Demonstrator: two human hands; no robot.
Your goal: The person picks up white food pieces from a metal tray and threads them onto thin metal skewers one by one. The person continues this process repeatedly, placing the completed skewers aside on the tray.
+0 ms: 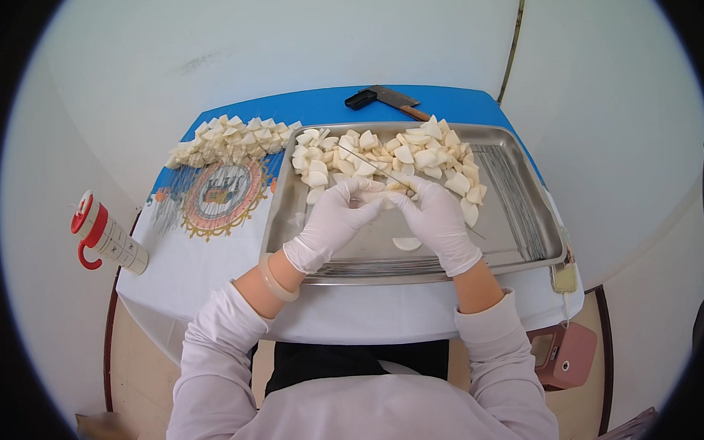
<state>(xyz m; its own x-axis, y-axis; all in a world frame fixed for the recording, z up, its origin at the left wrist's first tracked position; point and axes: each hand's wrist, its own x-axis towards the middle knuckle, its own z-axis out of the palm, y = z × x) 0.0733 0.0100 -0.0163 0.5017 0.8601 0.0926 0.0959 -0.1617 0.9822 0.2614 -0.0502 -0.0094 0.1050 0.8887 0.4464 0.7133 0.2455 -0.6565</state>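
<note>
Both my hands wear thin white gloves and meet above a rectangular metal tray (pixel 364 240). A thin metal skewer (pixel 364 159) slants across my right hand (pixel 442 225), which grips it; its other end comes out by the wrist. My left hand (pixel 337 217) has its fingers bent, with the tips close to the right hand's. What sits between those fingertips is partly hidden, white against white. Beyond the hands, cut white vegetable pieces (pixel 425 156) are heaped in the tray. One loose slice (pixel 407 243) lies between my wrists.
Bundled thin skewers line the tray's right side (pixel 511 205) and front (pixel 383 267). Skewered pieces (pixel 238 136) are piled at the left. A cleaver (pixel 391 96) and small black object (pixel 360 99) lie behind. A red-lidded bottle (pixel 111 237) stands left; a phone (pixel 564 278) lies right.
</note>
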